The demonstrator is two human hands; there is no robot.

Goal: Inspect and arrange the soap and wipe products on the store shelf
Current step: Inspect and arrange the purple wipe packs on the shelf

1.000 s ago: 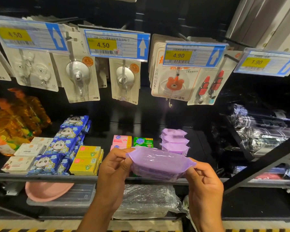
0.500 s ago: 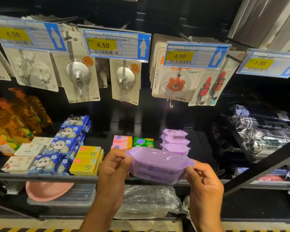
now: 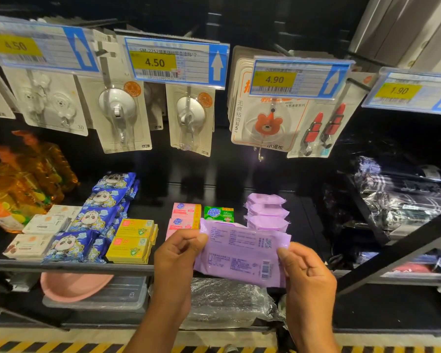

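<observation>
- The shelf (image 3: 69,266) runs left to right at chest level. Its front lip passes behind the wrists, so whatever is in hand is in front of the shelf, not on it.
- The left hand (image 3: 176,258) and right hand (image 3: 306,273) each pinch one short end of the purple pack (image 3: 239,253), thumbs on the near face and fingers curled behind.
- The pack is in the air with its printed, barcoded face toward the camera. Its long axis lies left to right, dipping a little toward the right.
- The stack (image 3: 266,212) of matching purple packs sits on the shelf, just beyond the held pack's upper right corner. Its packs also lie left to right, so I judge a return needs a push forward and slightly right, with little turning. The right hand is nearer.
- The pink soap (image 3: 185,211) and green soap (image 3: 218,214) stand just left of the stack, behind the pack's upper left edge.
</observation>
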